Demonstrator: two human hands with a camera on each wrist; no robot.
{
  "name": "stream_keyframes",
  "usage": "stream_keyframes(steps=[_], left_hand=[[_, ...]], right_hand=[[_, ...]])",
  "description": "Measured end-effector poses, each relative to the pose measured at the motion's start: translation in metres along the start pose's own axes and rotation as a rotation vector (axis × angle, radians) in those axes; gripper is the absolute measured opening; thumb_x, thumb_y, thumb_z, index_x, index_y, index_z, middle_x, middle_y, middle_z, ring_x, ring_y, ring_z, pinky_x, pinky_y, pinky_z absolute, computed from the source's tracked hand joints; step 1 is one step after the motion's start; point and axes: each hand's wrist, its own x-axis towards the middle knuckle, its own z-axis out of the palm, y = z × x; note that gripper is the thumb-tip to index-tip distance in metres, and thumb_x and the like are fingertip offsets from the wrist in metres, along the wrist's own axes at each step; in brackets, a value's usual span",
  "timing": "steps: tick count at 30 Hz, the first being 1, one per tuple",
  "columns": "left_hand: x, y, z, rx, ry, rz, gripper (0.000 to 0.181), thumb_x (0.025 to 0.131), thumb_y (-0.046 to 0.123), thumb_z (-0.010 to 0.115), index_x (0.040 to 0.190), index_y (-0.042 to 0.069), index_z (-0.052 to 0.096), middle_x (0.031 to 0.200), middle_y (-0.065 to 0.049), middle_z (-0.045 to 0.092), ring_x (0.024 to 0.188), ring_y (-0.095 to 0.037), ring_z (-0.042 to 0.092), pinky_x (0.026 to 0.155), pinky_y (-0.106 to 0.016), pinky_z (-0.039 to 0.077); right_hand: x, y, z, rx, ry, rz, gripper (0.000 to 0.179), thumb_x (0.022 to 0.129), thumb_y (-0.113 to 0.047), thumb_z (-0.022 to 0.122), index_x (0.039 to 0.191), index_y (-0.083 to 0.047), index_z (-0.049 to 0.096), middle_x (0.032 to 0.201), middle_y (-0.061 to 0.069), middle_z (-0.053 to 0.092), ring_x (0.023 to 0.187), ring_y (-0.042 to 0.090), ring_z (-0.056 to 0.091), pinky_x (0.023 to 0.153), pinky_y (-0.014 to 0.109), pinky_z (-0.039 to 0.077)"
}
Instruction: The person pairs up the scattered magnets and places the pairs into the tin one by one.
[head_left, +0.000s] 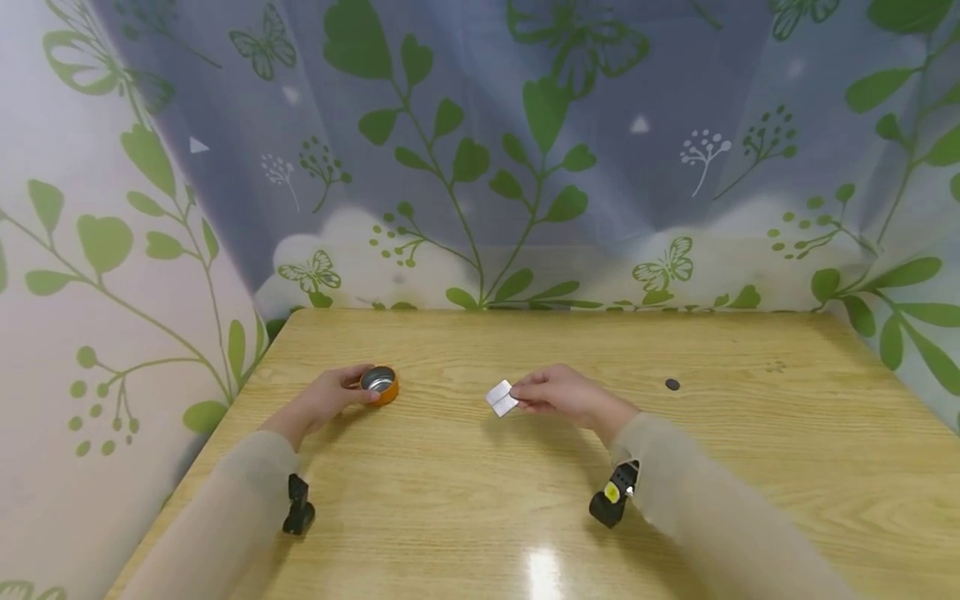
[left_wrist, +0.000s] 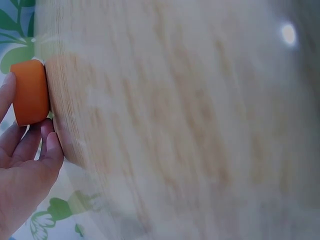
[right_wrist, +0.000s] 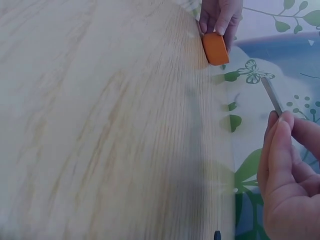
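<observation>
On the left part of the wooden table (head_left: 450, 483) stands a small round orange cup (head_left: 389, 395) with a silvery inside, its mouth facing up. My left hand (head_left: 330, 396) grips it from the left side, thumb at the near rim and fingers around the far side. The left wrist view shows the plain orange wall (left_wrist: 31, 92) of the cup. Near the table's middle, my right hand (head_left: 564, 392) pinches a thin, flat silvery-white square (head_left: 501, 399) with a line across it. That square is held above the tabletop, edge-on in the right wrist view.
A small dark disc (head_left: 672, 384) lies on the table to the right of my right hand. Patterned cloth (head_left: 480, 225) with leaves and butterflies hangs behind the table's far edge and along the left side. Black wrist cameras (head_left: 298, 505) sit below both sleeves.
</observation>
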Motion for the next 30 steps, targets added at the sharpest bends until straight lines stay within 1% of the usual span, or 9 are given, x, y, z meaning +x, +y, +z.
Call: stream_keyframes(steps=[3,6,10,15,20,26,30], left_hand=[[0.000,-0.001,0.000,-0.006,0.002,0.003,0.069,0.088,0.023,0.066,0.144,0.001,0.032,0.145,-0.026,0.028,0.132,-0.041,0.027,0.104,-0.051,0.028],[0.000,-0.001,0.001,-0.011,-0.007,-0.001,0.070,0.088,0.024,0.067,0.144,0.000,0.032,0.145,-0.027,0.028,0.132,-0.041,0.027,0.105,-0.051,0.027],[0.000,-0.001,0.001,-0.021,-0.014,0.000,0.070,0.088,0.023,0.067,0.144,0.000,0.032,0.145,-0.027,0.029,0.132,-0.041,0.027,0.105,-0.051,0.027],[0.001,-0.001,0.001,-0.024,-0.007,-0.001,0.069,0.088,0.022,0.067,0.144,0.001,0.032,0.145,-0.026,0.029,0.132,-0.041,0.026,0.105,-0.051,0.026],[0.000,-0.001,0.001,-0.016,-0.018,-0.010,0.071,0.088,0.025,0.067,0.144,0.001,0.031,0.145,-0.026,0.029,0.133,-0.041,0.026,0.105,-0.051,0.026],[-0.002,0.001,0.000,-0.018,-0.001,-0.017,0.070,0.088,0.023,0.066,0.145,0.002,0.031,0.145,-0.027,0.028,0.133,-0.041,0.026,0.105,-0.051,0.026],[-0.002,0.000,0.001,-0.016,0.003,-0.011,0.069,0.088,0.024,0.066,0.144,0.002,0.032,0.145,-0.026,0.028,0.133,-0.041,0.026,0.105,-0.051,0.026]], right_hand=[[0.006,-0.001,0.005,0.012,0.016,-0.008,0.025,0.092,-0.004,0.056,0.106,0.017,0.057,0.080,0.000,0.061,0.072,0.004,0.057,0.070,0.018,0.050],[0.011,-0.002,0.009,0.024,0.019,-0.005,0.025,0.092,-0.004,0.056,0.107,0.017,0.057,0.079,0.001,0.061,0.071,0.004,0.057,0.071,0.018,0.050],[0.018,-0.003,0.015,0.049,0.024,0.004,0.025,0.092,-0.003,0.056,0.108,0.017,0.056,0.079,0.002,0.061,0.070,0.004,0.057,0.070,0.018,0.050],[0.025,-0.005,0.020,0.067,0.029,0.001,0.023,0.091,-0.002,0.056,0.105,0.017,0.057,0.077,0.002,0.061,0.070,0.004,0.057,0.068,0.017,0.050],[0.031,-0.008,0.024,0.064,0.035,0.010,0.025,0.092,-0.002,0.056,0.109,0.017,0.057,0.079,0.002,0.061,0.070,0.004,0.058,0.072,0.019,0.050],[0.042,-0.014,0.033,0.093,0.030,0.017,0.028,0.092,-0.003,0.056,0.112,0.017,0.055,0.082,0.004,0.062,0.070,0.005,0.058,0.072,0.019,0.050],[0.047,-0.015,0.036,0.098,0.039,0.030,0.028,0.092,-0.003,0.057,0.113,0.016,0.056,0.083,0.005,0.062,0.071,0.006,0.058,0.077,0.022,0.050]])
